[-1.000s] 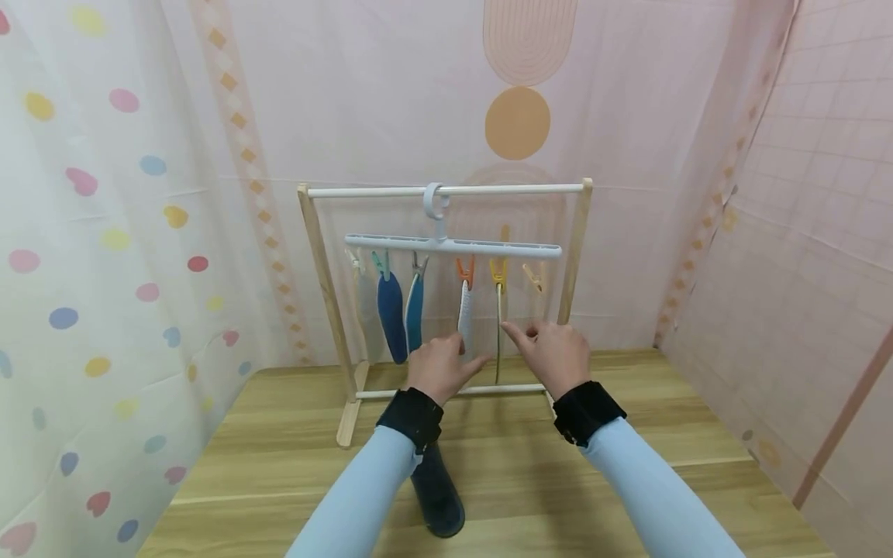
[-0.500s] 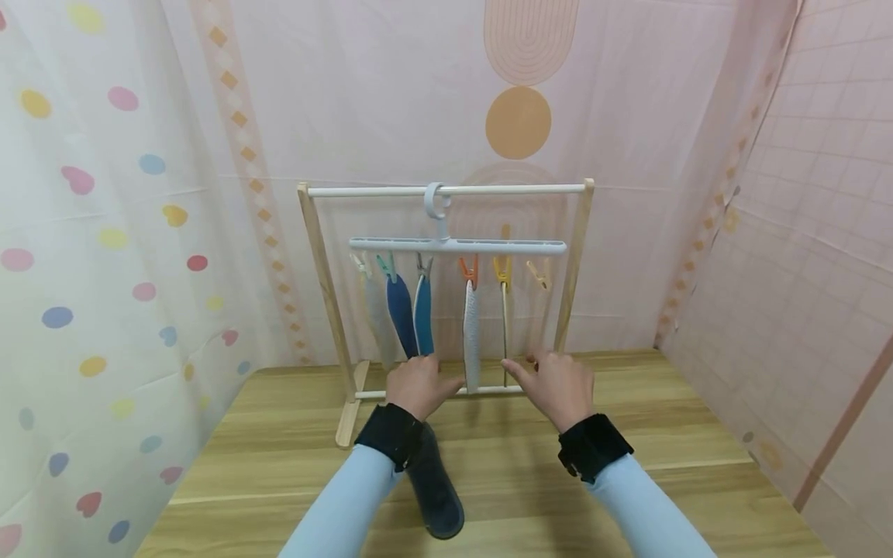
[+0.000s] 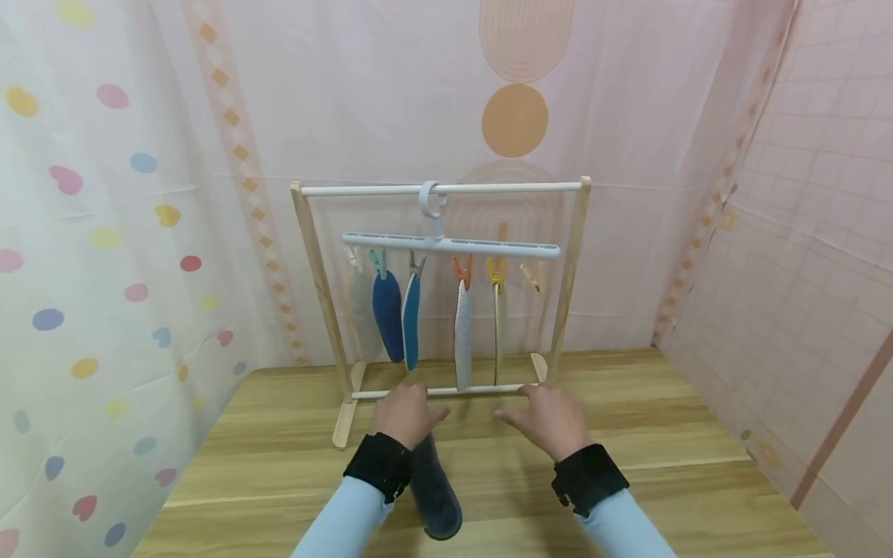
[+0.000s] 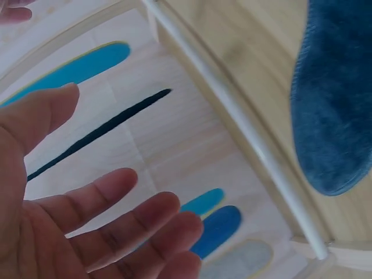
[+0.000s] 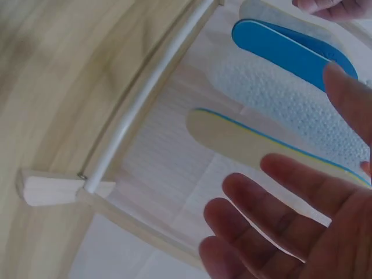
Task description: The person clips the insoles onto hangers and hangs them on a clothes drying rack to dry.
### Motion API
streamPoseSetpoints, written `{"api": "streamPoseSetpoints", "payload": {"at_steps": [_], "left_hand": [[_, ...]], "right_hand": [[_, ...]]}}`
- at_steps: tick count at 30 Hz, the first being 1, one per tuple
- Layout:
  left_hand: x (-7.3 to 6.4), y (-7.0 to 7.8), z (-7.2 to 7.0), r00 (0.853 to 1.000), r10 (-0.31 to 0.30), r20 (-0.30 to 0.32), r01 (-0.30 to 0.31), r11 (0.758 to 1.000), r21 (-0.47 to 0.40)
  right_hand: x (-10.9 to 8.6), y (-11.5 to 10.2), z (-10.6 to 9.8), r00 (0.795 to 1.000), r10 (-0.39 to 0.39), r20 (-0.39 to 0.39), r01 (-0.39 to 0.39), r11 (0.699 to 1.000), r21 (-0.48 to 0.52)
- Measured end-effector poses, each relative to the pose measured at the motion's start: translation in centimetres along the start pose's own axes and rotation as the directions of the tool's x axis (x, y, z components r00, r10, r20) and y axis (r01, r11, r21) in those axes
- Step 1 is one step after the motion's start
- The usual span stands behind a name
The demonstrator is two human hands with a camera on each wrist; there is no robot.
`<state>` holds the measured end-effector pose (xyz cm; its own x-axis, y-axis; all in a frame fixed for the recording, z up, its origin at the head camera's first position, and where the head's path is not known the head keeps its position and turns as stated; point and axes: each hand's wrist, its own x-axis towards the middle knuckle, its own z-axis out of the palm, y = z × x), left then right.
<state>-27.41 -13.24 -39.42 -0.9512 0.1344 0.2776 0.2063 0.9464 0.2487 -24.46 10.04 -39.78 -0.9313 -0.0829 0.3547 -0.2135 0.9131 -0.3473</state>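
My left hand (image 3: 406, 415) is held over the table in front of the rack, its fingers parted and holding nothing, as the left wrist view shows. Just beside it lies a dark blue insole (image 3: 436, 496), partly covered by that hand in the head view. My right hand (image 3: 551, 418) hovers near the lower bar's right end with loosely bent fingers and no object. Behind both hands, several insoles hang from clothespins on a light blue hanger (image 3: 460, 246): a blue insole (image 3: 387, 314), a lighter blue one (image 3: 411, 322), a white textured one (image 3: 463, 333) and others.
The hanger hooks over the white top rod (image 3: 509, 187) of a wooden rack standing on the wood-grain table (image 3: 670, 434). A pale clothespin (image 3: 533, 277) at the right carries nothing. Patterned curtains (image 3: 377, 77) enclose the back and sides.
Both hands have drawn down and back from the hanging insoles, and the left has also shifted left. The hanging insoles and hanger sway slightly. The insole on the table stays put.
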Motion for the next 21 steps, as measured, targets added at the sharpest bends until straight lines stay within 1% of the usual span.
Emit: {"api": "streamPoseSetpoints", "payload": {"at_steps": [3,7,11,14,18,21], "left_hand": [[-0.5,-0.8,0.4,1.0,-0.007,0.023,0.006,1.0,0.026],[-1.1,-2.0,0.7,0.998,-0.013,0.054,0.011,0.999,0.043],[-1.5,-2.9,1.1,0.996,-0.051,0.079,0.047,0.997,0.055],[-1.6,-3.7,1.4,0.993,-0.074,0.095,0.067,0.995,0.073],[-1.9,-4.8,2.2,0.989,-0.098,0.108,0.087,0.991,0.097],[-2.0,-5.6,2.7,0.984,-0.133,0.12,0.12,0.986,0.113]], "right_hand": [[-0.5,0.0,0.8,0.999,-0.001,0.039,0.0,1.0,0.016],[-1.0,0.0,1.8,0.998,-0.004,0.065,0.002,1.0,0.027],[-1.6,0.3,2.3,0.997,-0.001,0.083,-0.001,1.0,0.017],[-2.1,0.4,2.8,0.995,0.009,0.097,-0.012,0.999,0.036],[-2.4,0.5,3.3,0.991,0.028,0.131,-0.037,0.997,0.064],[-2.6,0.6,3.6,0.987,0.039,0.157,-0.05,0.996,0.067]]}}
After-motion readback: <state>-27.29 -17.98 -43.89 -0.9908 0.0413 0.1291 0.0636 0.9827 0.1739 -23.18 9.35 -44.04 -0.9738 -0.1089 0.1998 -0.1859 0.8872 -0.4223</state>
